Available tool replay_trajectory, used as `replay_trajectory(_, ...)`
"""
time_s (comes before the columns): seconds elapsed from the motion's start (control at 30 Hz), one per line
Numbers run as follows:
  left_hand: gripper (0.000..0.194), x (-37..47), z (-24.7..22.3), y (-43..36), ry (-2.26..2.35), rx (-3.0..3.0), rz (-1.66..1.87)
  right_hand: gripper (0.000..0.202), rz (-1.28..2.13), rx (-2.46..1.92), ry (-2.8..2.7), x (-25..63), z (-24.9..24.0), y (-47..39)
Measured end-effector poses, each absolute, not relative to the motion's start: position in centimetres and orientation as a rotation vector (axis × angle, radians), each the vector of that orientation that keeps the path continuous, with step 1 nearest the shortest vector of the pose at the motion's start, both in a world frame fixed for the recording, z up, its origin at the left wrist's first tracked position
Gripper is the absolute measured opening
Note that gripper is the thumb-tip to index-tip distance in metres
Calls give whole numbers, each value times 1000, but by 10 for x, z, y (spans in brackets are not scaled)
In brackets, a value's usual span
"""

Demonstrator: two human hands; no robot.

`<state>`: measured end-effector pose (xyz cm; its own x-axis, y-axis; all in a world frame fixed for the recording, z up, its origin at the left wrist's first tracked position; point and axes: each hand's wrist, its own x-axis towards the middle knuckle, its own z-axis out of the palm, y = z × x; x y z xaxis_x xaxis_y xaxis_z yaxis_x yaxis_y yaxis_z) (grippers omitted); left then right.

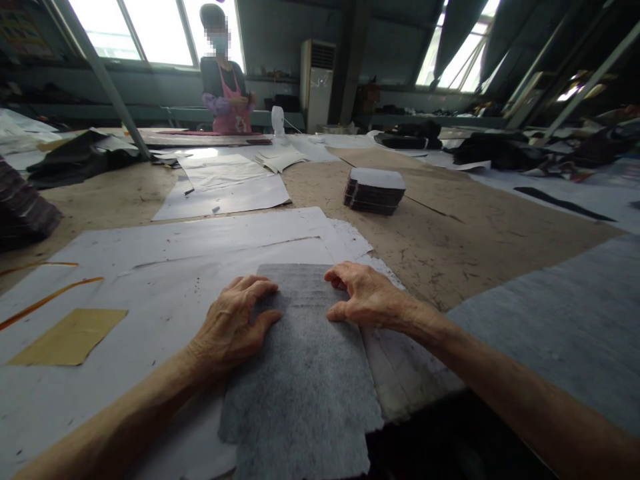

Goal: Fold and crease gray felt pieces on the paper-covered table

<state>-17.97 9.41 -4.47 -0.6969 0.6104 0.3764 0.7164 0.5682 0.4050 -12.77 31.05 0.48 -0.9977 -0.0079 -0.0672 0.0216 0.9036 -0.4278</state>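
A grey, felt-like fabric piece lies lengthwise before me, with faint ridges across its far end and a notched near edge. On its left edge rests my left hand, thumb spread from the fingers. My right hand touches the opposite edge near the far end, its fingers bent and the thumb apart from them. Neither hand visibly grips the fabric. Beneath the piece are white paper sheets. What the palms cover is hidden.
A stack of cut pieces stands ahead on the brown tabletop. A tan paper piece and orange strips lie left; grey cloth spreads right. Across the table stands a masked person in a pink apron.
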Motion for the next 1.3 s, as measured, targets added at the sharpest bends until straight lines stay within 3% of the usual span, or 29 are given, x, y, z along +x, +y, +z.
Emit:
replay_trajectory(0.2,29,-180,-44,94,-2620,-1112,-838,57,-746,17,3004,-125,5,306)
replay_trajectory(0.37,34,-180,-44,96,-2652,-1049,-865,45,-780,84,2949,-127,3,308)
replay_trajectory(0.53,51,-179,-42,98,-2646,-867,-1073,19,-777,-58,3050,-118,5,303)
replay_trajectory(0.67,67,-180,-30,93,-2529,-685,-1675,13,-1248,-32,3161,-98,4,294)
replay_trajectory(0.83,30,-161,-12,89,-2225,-867,-2655,8,-2009,385,2773,-65,28,280)
replay_trajectory(0.93,21,-149,-9,90,-2086,-866,-2794,23,-2503,477,2219,-57,44,278)
replay_trajectory(1.0,19,-145,-9,91,-2004,-761,-2815,26,-2644,413,1940,-56,45,278)
replay_trajectory(1.1,17,-143,-7,90,-1975,-691,-2698,21,-2485,439,2021,-54,36,276)
replay_trajectory(1.17,18,-142,-5,89,-1929,-723,-2646,18,-2264,440,2521,-46,27,268)
replay_trajectory(1.3,23,-140,-1,86,-1762,-588,-2966,25,-1389,-186,3705,-24,17,244)
